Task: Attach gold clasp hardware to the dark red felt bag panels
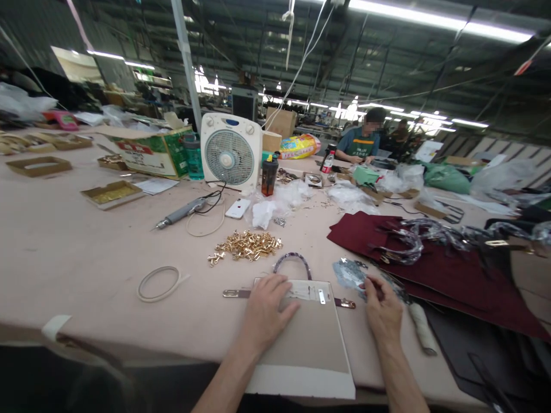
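My left hand (269,307) lies flat on a beige rectangular panel (305,338) with a white lower band, pressing it to the table. Past its top edge rises a dark woven handle loop (293,261). Dark straps with gold fittings stick out at the left (236,293) and right (345,303). My right hand (381,307) is curled beside the panel, close to a crumpled clear plastic packet (349,274). Its fingers hide whatever they may hold. A cream roll (422,328) lies just right of that hand.
A heap of gold metal fittings (247,245) lies beyond the panel. Burgundy sheets (413,269) with plastic-wrapped handles cover the right side. Farther back stand a white fan (232,150) and an electric hand tool (178,212). A co-worker (361,140) sits at the far end.
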The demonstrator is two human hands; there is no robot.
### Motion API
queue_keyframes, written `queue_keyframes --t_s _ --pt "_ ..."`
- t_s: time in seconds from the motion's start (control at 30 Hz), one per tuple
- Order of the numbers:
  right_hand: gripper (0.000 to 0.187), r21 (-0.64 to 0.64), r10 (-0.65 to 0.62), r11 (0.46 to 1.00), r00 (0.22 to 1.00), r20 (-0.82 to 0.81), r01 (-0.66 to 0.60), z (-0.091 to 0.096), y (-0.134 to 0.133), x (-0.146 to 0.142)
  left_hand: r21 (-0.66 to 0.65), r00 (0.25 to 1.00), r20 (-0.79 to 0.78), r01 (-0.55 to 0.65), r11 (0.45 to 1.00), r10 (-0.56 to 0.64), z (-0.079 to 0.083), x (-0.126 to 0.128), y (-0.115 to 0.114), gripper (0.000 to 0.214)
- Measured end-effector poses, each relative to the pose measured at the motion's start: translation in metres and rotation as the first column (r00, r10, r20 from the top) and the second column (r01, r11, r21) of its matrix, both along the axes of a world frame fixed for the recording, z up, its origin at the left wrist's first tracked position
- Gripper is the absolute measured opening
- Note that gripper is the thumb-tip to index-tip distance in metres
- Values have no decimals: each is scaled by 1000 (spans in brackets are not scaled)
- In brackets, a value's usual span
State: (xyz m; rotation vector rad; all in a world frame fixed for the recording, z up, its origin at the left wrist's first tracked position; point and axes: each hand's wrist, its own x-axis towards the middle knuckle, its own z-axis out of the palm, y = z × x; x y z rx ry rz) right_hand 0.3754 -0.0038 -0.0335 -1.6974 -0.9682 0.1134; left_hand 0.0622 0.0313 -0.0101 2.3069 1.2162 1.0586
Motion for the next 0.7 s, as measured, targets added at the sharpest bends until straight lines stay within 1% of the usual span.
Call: queue_keyframes --t_s 0.13,0.23,0.3,0.4,0.47,0.53,0.57,0.6,0.63,0.67,0.7 --pt "52 -17 4 1000 1000 0 -4 -1 0 1 8 997 58 -45 999 45 0 -5 -2 50" --pt "54 -35 -38 999 999 -22 37 -4 -3 2 -36 990 95 -99 994 102 3 -20 -6 52" --pt "56 -36 -74 997 997 -2 74 -4 -4 0 -82 986 100 -128 988 136 4 -33 -9 51" --pt "58 16 -101 995 993 55 101 7 -4 -9 -148 985 95 -132 980 147 2 -48 -12 51" --pt "56 59 -74 996 995 71 70 20 -1 -22 -166 986 93 -121 979 138 0 -54 -12 56" --pt "54 75 16 997 999 42 -19 35 4 -41 -169 986 101 -118 979 136 -2 -55 -11 58" --pt "53 65 98 993 995 8 -98 43 8 -54 -169 985 106 -116 979 135 -2 -55 -10 57" --pt "51 44 205 978 978 -39 -204 50 13 -68 -170 986 109 -110 979 129 -3 -56 -8 54" --pt "48 13 336 942 938 -90 -336 57 19 -83 -173 986 111 -101 980 121 -3 -57 -7 49" --pt "46 -18 471 878 871 -142 -478 62 26 -99 -178 988 111 -90 980 111 -3 -58 -4 44" --pt "43 -38 589 795 786 -188 -605 66 33 -115 -185 989 110 -76 980 98 -2 -60 -2 39"
